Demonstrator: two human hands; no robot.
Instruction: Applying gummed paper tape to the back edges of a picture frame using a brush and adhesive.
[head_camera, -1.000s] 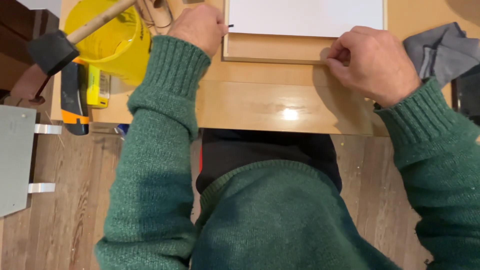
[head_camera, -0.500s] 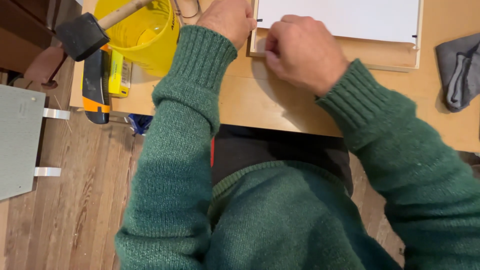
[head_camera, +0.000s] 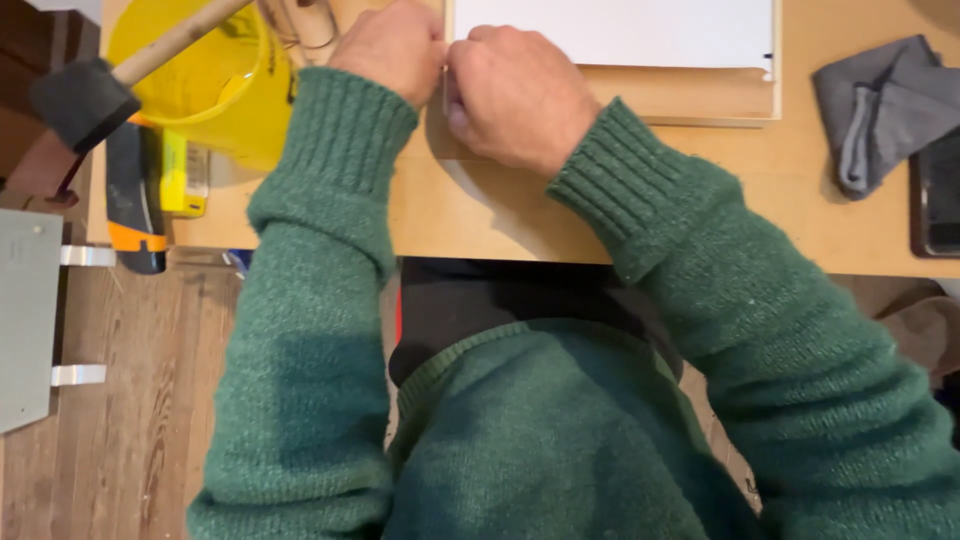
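Surface of pale wood, carrying all below. Wooden board with white sheet at the far edge. Yellow bucket far left, black-headed mallet leaning across. Grey cloth far right. Left hand and right hand curled, knuckles touching, fingertips at the board's left corner; grip hidden, cannot tell whether pinching.
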